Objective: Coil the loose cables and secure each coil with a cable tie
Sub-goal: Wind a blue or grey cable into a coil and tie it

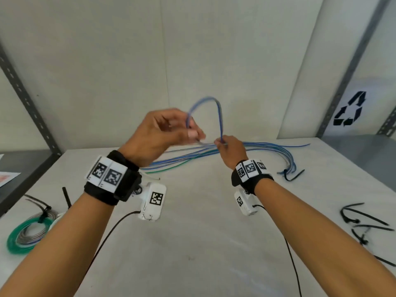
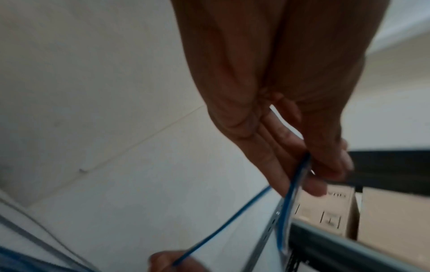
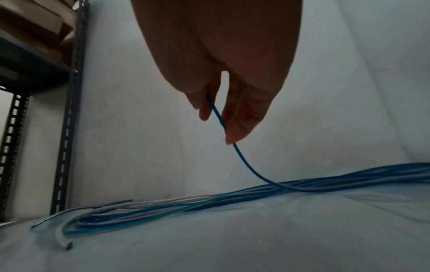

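Both hands are raised above the table [image 1: 192,243] and share one blue cable [image 1: 214,103], which stands between them as an arch. Left hand [image 1: 158,133] pinches the gathered end of this cable between thumb and fingers; in the left wrist view two blue strands run out from this pinch. Right hand [image 1: 230,151] pinches the same cable lower down, and from its fingers [image 3: 235,125] the strand drops to the loose cable bundle [image 1: 246,151] and joins it there. The bundle lies flat with its long axis going left to right, behind both hands and just below the right one — so the right hand is nearer to the free length and, I judge, should feed the next loop toward the left hand. Behind the bundle the white wall [image 1: 192,50] stands close, so room to pull is mostly toward the person and upward. At the left edge lie finished coils [image 1: 27,234], already tied, and several black cable ties [image 1: 364,224] lie loose on the right, within reach of the right hand. Metal shelf posts [image 1: 23,99] stand at both sides.
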Demonstrator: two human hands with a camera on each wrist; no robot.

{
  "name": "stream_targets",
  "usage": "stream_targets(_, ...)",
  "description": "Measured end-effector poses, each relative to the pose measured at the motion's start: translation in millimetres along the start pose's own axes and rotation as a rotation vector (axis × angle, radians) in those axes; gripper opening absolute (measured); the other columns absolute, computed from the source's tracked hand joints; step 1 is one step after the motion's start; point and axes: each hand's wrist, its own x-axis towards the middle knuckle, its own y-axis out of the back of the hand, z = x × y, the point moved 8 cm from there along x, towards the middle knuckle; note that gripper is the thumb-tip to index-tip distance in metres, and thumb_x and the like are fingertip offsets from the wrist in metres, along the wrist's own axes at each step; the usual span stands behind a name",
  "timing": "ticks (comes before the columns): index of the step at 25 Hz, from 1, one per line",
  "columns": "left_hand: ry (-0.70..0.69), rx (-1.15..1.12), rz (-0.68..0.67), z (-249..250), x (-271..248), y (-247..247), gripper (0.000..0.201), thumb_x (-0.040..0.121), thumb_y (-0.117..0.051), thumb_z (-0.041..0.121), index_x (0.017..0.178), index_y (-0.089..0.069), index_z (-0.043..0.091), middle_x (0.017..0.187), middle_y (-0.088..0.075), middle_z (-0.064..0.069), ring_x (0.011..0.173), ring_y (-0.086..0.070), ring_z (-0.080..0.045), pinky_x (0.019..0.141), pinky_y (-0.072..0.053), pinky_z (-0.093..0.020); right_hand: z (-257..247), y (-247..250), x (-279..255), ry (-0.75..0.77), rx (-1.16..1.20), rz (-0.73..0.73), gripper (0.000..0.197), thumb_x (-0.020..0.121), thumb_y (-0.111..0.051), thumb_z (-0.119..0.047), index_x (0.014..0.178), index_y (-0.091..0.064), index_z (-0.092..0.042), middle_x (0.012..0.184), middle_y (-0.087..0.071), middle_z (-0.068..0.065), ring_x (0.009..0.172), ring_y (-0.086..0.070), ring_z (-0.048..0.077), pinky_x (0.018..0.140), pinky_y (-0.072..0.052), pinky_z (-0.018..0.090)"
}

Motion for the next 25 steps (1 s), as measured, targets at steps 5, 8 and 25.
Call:
stream_targets(5, -0.011, -0.214, 0.374, -3, 20, 46, 0.013, 0.092, -0.064, -0.001, 0.093, -0.062, 0.012, 0.083, -0.076, -0.007, 0.084, -0.075, -0.026, 0.081, -0.059, -0.036, 29, 16, -7, -0.136, 0.001, -0.062, 0.019, 0.097, -0.053, -0.023, 0.082, -0.062, -0.016, 0.082, -0.069, 0.009, 0.083, -0.065, 0.034, 0.068, -0.047, 0.034)
stream_targets(8, 0.036, -0.147, 0.388, -29, 32, 49, 0.006, 0.099, -0.06, 0.01, 0.098, -0.066, 0.008, 0.079, -0.072, -0.004, 0.078, -0.073, -0.023, 0.08, -0.059, -0.036, 2, 30, -4, -0.047, 0.139, 0.046, 0.021, 0.093, -0.052, -0.027, 0.084, -0.069, -0.018, 0.067, -0.069, 0.003, 0.069, -0.068, 0.027, 0.072, -0.057, 0.044)
stream_targets(25, 0.248, -0.434, 0.659, -157, 53, 49, 0.038, 0.108, -0.043, 0.032, 0.108, -0.069, 0.005, 0.073, -0.05, 0.001, 0.069, -0.058, -0.011, 0.073, -0.058, -0.025, -64, 1, 17, 0.097, 0.757, 0.005, 0.015, 0.097, -0.065, -0.019, 0.104, -0.069, -0.006, 0.072, -0.069, 0.007, 0.059, -0.058, 0.002, 0.062, -0.043, 0.015)
